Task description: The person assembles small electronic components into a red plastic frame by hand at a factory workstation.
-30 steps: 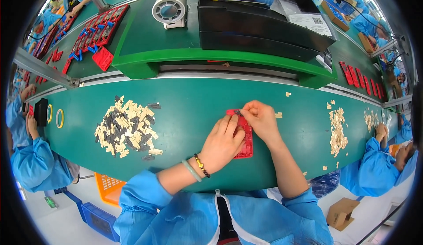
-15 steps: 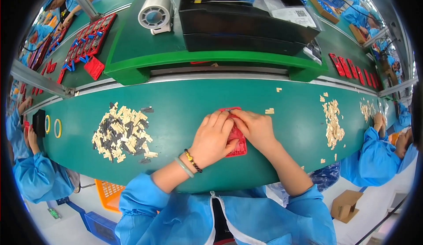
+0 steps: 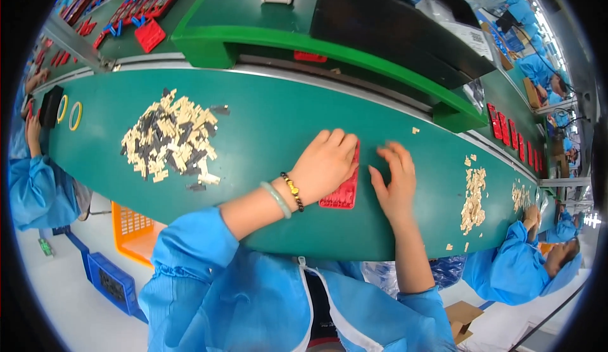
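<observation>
Green worktop, red panel, white floor

Jacket worn, bright blue, creased. Front fitted with pale zip, opening edged with white piping. Dark top seen underneath, finished with red trim. Left sleeve full, bunched near elbow; right sleeve matched in blue. Above left hand worn: smooth pale-green bangle, dark bead strand with gold-coloured charm.

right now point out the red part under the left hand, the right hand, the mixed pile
Red part (image 3: 341, 195): head view, its uncovered near end
Right hand (image 3: 396, 182): head view, middle of the hand
Mixed pile (image 3: 172, 135): head view, pieces at its middle
</observation>
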`<action>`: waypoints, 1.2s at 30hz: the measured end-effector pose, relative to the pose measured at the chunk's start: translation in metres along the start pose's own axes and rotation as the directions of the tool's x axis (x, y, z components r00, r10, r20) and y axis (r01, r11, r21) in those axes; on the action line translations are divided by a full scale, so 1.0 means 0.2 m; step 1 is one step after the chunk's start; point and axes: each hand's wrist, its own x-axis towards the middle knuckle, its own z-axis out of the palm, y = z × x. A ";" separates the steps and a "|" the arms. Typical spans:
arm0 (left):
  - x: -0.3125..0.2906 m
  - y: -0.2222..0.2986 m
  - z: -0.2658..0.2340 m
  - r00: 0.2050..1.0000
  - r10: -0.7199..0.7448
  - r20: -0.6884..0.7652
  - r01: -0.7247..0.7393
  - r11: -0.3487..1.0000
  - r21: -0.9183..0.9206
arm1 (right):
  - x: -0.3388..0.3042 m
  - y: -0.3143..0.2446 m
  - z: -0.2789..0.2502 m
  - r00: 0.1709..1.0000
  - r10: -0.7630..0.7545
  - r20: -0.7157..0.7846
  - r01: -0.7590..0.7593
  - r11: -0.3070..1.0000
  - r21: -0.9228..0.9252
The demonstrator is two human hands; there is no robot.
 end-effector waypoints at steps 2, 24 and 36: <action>0.01 0.01 0.02 1.000 -0.006 -0.002 0.006 0.998 0.066 | 0.05 0.02 0.02 0.996 -0.064 0.069 0.074 0.985 -0.154; 0.00 -0.59 -0.32 0.982 -0.133 -0.136 0.170 0.934 0.314 | 0.70 0.74 0.11 0.982 0.084 -0.169 -0.150 0.892 -0.427; -0.56 -0.79 -0.39 0.855 -0.518 -0.017 0.509 0.846 -0.161 | 0.28 -0.01 0.14 0.946 -0.312 -0.088 0.307 0.949 -0.071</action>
